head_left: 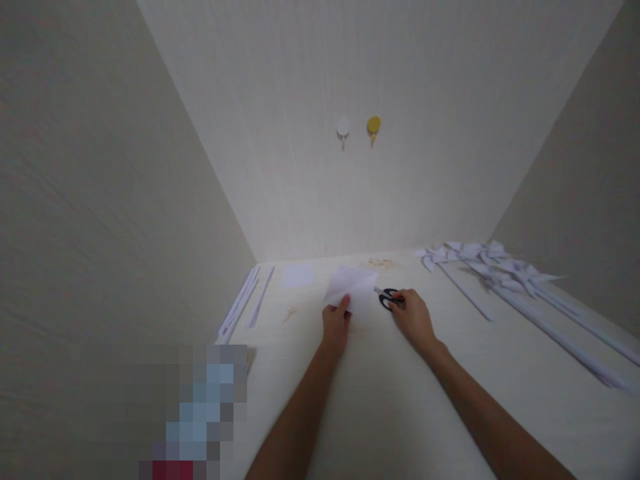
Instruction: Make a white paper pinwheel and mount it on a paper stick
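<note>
A square sheet of white paper (354, 283), with faint crease lines, is pinched at its near edge by my left hand (337, 325). My right hand (413, 315) has its fingers closed on a small pair of black-handled scissors (389, 298). The metal blades point left, their tips close to the right edge of the paper; whether they touch it I cannot tell. Another white square of paper (297, 275) lies flat on the table to the left of the held sheet.
Rolled paper sticks (240, 301) lie at the table's left edge. On the right are paper pinwheel-like shapes (515, 272) with long paper sticks (555, 328). A white hook (343, 128) and a yellow hook (373, 127) are on the wall. A pixelated patch (200, 407) covers the lower left.
</note>
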A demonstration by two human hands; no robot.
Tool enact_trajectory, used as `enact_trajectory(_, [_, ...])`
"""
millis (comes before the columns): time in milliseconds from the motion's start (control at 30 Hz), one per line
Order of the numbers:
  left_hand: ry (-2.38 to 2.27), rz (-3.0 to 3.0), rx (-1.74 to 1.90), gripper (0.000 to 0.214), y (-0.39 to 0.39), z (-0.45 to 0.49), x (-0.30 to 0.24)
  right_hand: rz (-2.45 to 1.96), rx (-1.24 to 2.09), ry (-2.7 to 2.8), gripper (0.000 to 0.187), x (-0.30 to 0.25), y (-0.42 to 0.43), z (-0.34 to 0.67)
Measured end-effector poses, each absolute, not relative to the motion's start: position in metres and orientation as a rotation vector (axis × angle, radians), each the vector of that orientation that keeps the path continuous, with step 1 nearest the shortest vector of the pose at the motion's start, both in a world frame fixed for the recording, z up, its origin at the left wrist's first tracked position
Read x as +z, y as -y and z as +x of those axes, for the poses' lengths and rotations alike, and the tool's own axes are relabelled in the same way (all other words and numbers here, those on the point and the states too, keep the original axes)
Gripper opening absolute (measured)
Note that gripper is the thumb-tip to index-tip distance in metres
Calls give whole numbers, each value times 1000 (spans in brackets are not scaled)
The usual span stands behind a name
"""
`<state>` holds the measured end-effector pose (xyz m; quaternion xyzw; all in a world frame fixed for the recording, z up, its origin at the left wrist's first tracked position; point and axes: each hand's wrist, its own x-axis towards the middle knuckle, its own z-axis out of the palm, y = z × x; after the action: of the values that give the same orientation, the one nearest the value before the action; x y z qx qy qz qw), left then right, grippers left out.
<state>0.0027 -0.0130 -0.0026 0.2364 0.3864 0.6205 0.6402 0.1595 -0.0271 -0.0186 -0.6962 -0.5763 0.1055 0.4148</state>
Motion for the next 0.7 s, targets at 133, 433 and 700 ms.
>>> enact_trajectory(133, [-911, 495, 1392, 23, 13, 0, 1, -1769, 395, 1429, 10, -11, 23, 164])
enact_trajectory(433, [-867, 449, 1417, 19, -9, -3, 2, -1493, 894, 1254, 21, -2, 21, 167])
enact_trajectory(700, [-836, 472, 1437, 12, -23, -4, 2, -964, 1388, 992, 28, -9, 52, 152])
